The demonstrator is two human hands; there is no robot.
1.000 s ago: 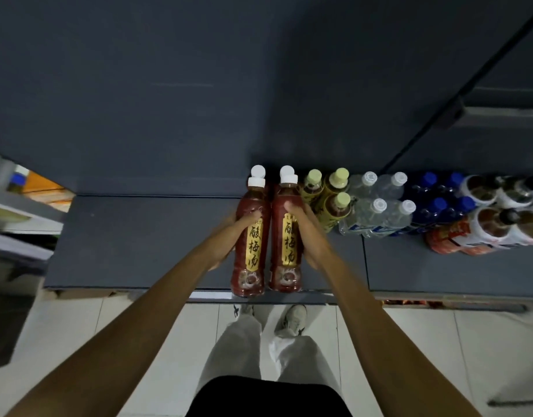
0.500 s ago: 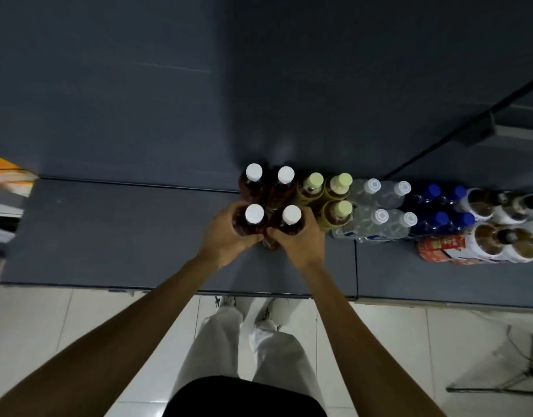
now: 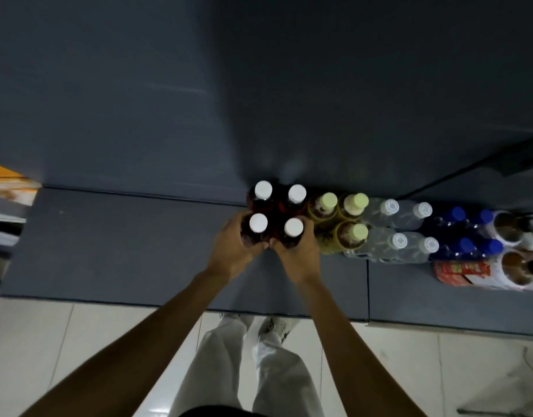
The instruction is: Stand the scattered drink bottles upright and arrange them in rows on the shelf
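Currently gripped upright on the shelf [image 3: 114, 248]: near-left red bottle [image 3: 258, 228] in left hand [image 3: 233, 251], near-right red bottle [image 3: 293, 233] in right hand [image 3: 298, 251] (white caps, dark red drink). Directly behind: two matching bottles [image 3: 278, 195]. Right: green-capped tea bottles [image 3: 346, 218], clear water bottles [image 3: 406, 227].

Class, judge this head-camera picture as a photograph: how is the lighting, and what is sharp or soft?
Head view: dim overall, shelf and back wall dark; white caps glow brightest; pale floor is lighter; faint streak glare on the wall; edges smear softly and lines bend from the wide lens.
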